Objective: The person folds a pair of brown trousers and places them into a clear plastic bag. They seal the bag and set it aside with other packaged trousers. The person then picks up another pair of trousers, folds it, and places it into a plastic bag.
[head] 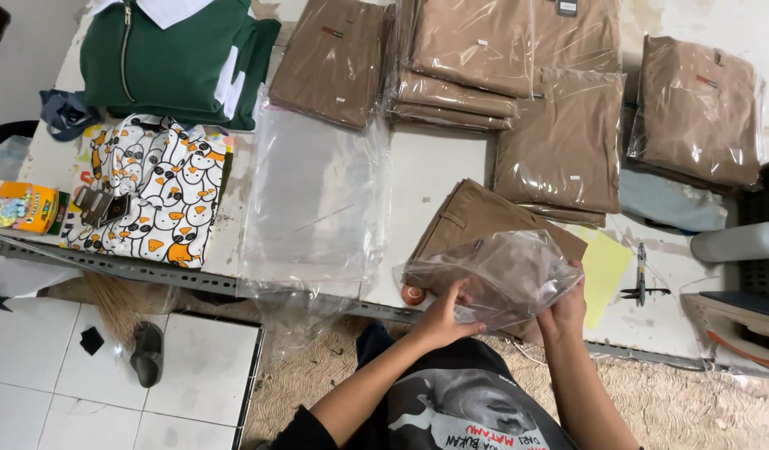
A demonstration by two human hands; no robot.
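White table (pixel 434 179) over tiled floor, bagged brown garments stacked along the upper right. Lower centre: my left hand (pixel 441 317) and right hand (pixel 565 310) each pinch the mouth of a clear bag (pixel 497 275), held open over the folded brown trousers (pixel 472 218) at the table edge, apparently to sleeve them.

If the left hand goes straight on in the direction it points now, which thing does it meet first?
The left hand points up and right, already touching the clear plastic bag. Straight on it would likely press through that into the folded tan fabric garment beneath, though depth is unclear.
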